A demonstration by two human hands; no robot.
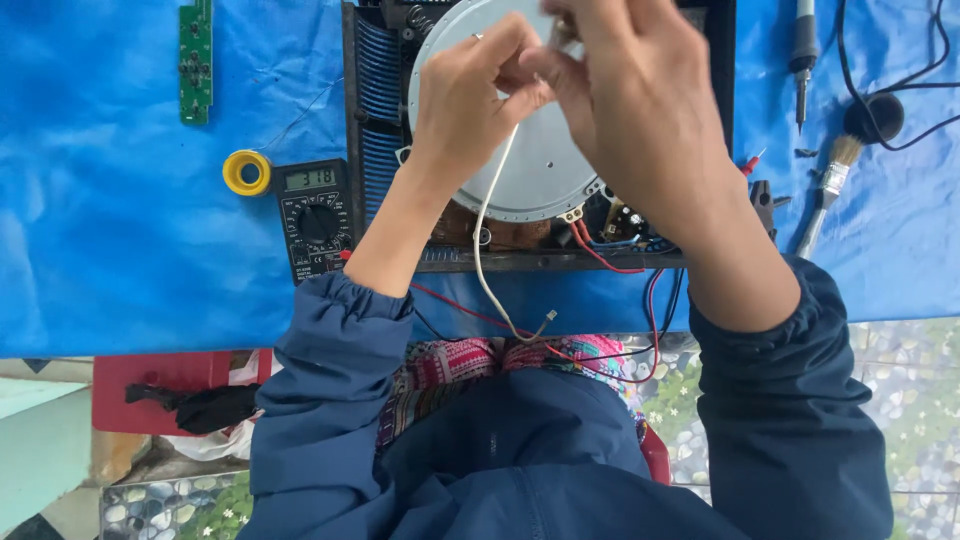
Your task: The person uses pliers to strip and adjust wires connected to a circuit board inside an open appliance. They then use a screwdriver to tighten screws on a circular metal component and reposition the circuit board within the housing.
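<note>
My left hand [470, 90] and my right hand [630, 90] meet above a round silver disc [540, 165] set in an opened black appliance casing [375, 130]. Both pinch the upper end of a thin white wire [487, 235]. The wire hangs down past the casing's front edge, and its bare metal tip [545, 320] dangles over my lap. Red and black wires [610, 262] trail out of the casing toward me. What lies under my fingers is hidden.
A blue sheet [120, 230] covers the table. On it lie a black multimeter [314, 218], a yellow tape roll [246, 172], a green circuit board [195, 60], a soldering iron [803, 60], a brush [832, 180] and small pliers [764, 200]. A red stool [150, 385] stands at lower left.
</note>
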